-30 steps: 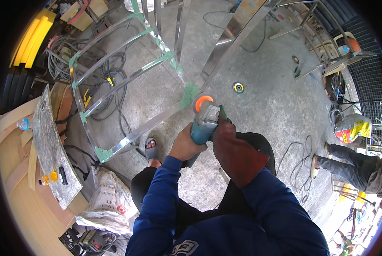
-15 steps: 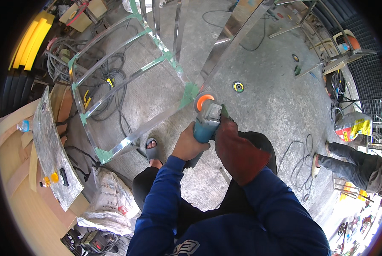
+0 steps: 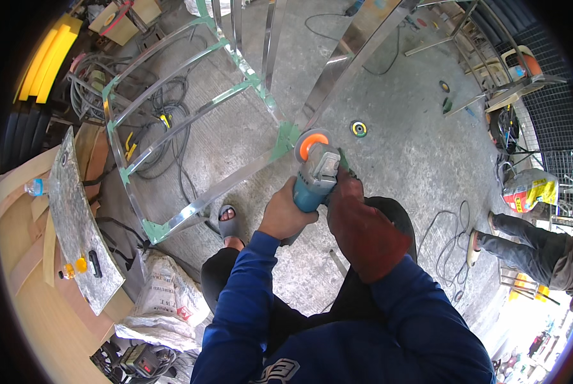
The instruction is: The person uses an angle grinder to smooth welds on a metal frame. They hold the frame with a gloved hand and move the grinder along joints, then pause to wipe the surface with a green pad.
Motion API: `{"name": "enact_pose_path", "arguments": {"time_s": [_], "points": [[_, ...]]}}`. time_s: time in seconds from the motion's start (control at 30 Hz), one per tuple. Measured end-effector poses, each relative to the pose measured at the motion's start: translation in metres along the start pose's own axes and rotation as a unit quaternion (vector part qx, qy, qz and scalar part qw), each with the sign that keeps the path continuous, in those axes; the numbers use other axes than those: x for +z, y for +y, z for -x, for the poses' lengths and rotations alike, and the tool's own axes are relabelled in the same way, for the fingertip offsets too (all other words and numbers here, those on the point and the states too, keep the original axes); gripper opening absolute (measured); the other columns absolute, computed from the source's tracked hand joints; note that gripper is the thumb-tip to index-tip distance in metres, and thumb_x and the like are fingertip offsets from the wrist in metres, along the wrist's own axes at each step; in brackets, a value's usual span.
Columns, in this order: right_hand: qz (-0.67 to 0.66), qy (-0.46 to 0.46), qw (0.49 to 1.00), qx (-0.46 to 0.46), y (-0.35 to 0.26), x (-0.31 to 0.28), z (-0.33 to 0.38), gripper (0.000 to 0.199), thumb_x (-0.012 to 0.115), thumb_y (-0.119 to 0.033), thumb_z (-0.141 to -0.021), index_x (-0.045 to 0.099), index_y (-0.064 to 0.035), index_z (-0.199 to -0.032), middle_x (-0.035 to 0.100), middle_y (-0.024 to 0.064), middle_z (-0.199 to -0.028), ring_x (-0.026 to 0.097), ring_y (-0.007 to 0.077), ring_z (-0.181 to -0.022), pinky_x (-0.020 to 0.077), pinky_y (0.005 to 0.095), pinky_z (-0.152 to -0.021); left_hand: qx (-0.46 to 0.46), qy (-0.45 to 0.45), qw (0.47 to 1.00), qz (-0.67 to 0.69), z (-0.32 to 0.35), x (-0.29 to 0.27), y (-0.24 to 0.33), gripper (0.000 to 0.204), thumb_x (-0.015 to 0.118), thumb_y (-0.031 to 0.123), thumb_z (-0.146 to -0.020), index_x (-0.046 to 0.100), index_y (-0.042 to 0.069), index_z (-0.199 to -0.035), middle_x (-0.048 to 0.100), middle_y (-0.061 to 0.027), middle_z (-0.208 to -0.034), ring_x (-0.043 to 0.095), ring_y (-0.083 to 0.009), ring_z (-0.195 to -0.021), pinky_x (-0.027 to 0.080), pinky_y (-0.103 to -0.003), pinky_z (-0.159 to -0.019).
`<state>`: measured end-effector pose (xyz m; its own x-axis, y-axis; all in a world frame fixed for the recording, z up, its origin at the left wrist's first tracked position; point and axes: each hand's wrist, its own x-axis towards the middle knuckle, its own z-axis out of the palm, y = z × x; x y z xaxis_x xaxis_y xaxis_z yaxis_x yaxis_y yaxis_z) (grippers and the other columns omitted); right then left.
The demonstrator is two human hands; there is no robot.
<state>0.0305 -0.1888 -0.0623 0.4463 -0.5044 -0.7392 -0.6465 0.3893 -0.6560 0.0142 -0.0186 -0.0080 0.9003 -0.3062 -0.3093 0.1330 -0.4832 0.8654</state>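
Head view: since a second ago almost nothing shifts. The angle grinder (image 3: 316,180) keeps its place at the centre of the frame, its orange disc (image 3: 312,144) pressed to the green-taped corner (image 3: 286,137) of the steel frame (image 3: 190,137), so the grinding on that joint appears to be holding steady. The bare left hand (image 3: 286,214) is wrapped shut around the blue body. The right hand (image 3: 363,227), in a dark red glove, closes over the grinder's far side, just right of centre.
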Motion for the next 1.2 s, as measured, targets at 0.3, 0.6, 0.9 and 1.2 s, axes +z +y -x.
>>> {"name": "enact_pose_path", "arguments": {"time_s": [0.3, 0.6, 0.9, 1.2], "points": [[-0.091, -0.055, 0.994, -0.028, -0.013, -0.002, 0.023, 0.069, 0.075, -0.068, -0.089, 0.079, -0.0022, -0.109, 0.078, 0.0089, -0.106, 0.075, 0.0213, -0.090, 0.0608, 0.0412, -0.078, 0.001, 0.006, 1.000, -0.005, 0.000, 0.000, 0.007, 0.082, 0.086, 0.027, -0.065, 0.055, -0.003, -0.135, 0.072, -0.0319, -0.111, 0.072, -0.0483, -0.106, 0.057, -0.050, -0.093], [-0.071, -0.042, 0.996, 0.015, -0.037, 0.000, 0.040, 0.048, 0.061, -0.046, -0.108, 0.072, -0.0052, -0.130, 0.074, 0.0134, -0.122, 0.073, 0.0270, -0.103, 0.0588, 0.0443, -0.088, -0.001, 0.007, 1.000, -0.010, -0.001, 0.002, 0.007, 0.081, 0.087, 0.028, -0.064, 0.056, -0.001, -0.134, 0.073, -0.0310, -0.110, 0.072, -0.0484, -0.104, 0.057, -0.050, -0.092], [-0.041, -0.025, 0.999, -0.012, -0.023, -0.003, 0.019, 0.063, 0.068, -0.066, -0.095, 0.079, -0.0058, -0.112, 0.078, 0.0092, -0.100, 0.074, 0.0231, -0.085, 0.0587, 0.0419, -0.075, 0.005, 0.006, 1.000, -0.011, -0.002, 0.001, 0.012, 0.080, 0.085, 0.027, -0.064, 0.056, -0.002, -0.132, 0.073, -0.0316, -0.108, 0.072, -0.0494, -0.103, 0.058, -0.050, -0.091], [0.179, 0.041, 0.983, 0.000, -0.041, -0.002, 0.034, 0.046, 0.064, -0.050, -0.104, 0.079, -0.0082, -0.116, 0.077, 0.0087, -0.107, 0.072, 0.0209, -0.091, 0.0573, 0.0386, -0.077, 0.007, 0.016, 1.000, -0.005, 0.001, 0.002, 0.008, 0.079, 0.086, 0.027, -0.064, 0.057, -0.003, -0.131, 0.073, -0.0317, -0.108, 0.072, -0.0488, -0.103, 0.057, -0.050, -0.091]]}}
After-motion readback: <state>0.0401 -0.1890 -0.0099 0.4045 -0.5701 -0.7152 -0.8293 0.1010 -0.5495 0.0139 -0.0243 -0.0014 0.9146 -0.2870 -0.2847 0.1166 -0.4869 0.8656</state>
